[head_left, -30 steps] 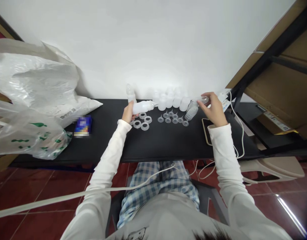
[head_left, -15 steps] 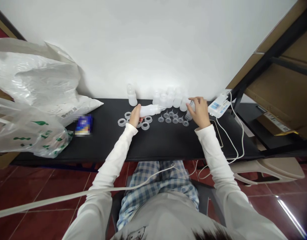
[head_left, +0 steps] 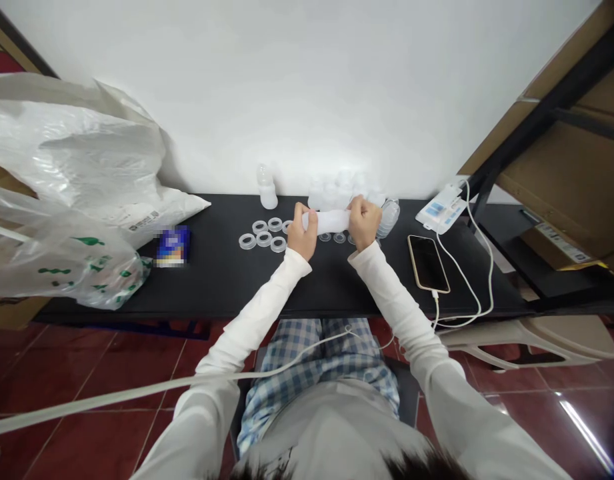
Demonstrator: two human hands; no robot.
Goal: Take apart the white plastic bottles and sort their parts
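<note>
My left hand [head_left: 303,235] is closed round one end of a white translucent baby bottle [head_left: 331,221], held sideways above the table. My right hand [head_left: 364,223] is closed over the bottle's right end. Its fingers hide that end, so I cannot tell whether a cap is under them. Below the hands lie several clear teats [head_left: 339,237], partly covered. White collar rings [head_left: 263,238] are spread to the left of my left hand. Just right of my right hand stand nested clear dome caps [head_left: 389,217].
Several bottles [head_left: 319,192] stand along the wall, and a capped bottle [head_left: 267,188] stands apart. A phone [head_left: 429,264] on a cable and a white power strip [head_left: 441,208] lie right. Plastic bags [head_left: 67,153] and a blue packet [head_left: 172,247] occupy the left of the black table [head_left: 227,287].
My right hand has moved left from the dome caps to the bottle's end. My left hand has carried the bottle a little to the right. The phone is now uncovered.
</note>
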